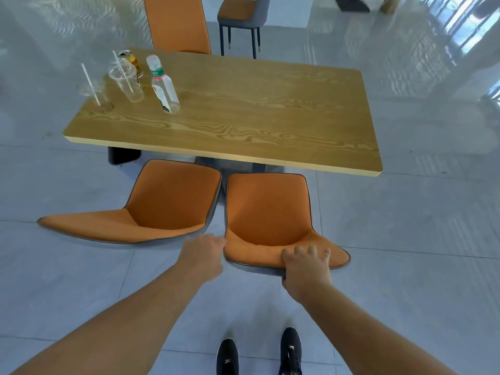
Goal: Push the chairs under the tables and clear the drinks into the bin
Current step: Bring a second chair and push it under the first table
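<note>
Behind right chair (266,209), right hand (307,267) grips backrest; thumb hidden.

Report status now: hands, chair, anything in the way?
Both hands on right chair back: left hand at its edge, right hand gripping. Chair not yet under table. Nothing in the way.

A café or canteen dining hall is suggested. A long wood-grain laminate table (243,109) is set on glossy pale tiled floor (81,280), with matching orange padded chairs (266,212) drawn up at it. Clear plastic takeaway cups with straws (127,82) are left at upper left. Another orange-and-grey chair (240,14) is seen at top centre.
</note>
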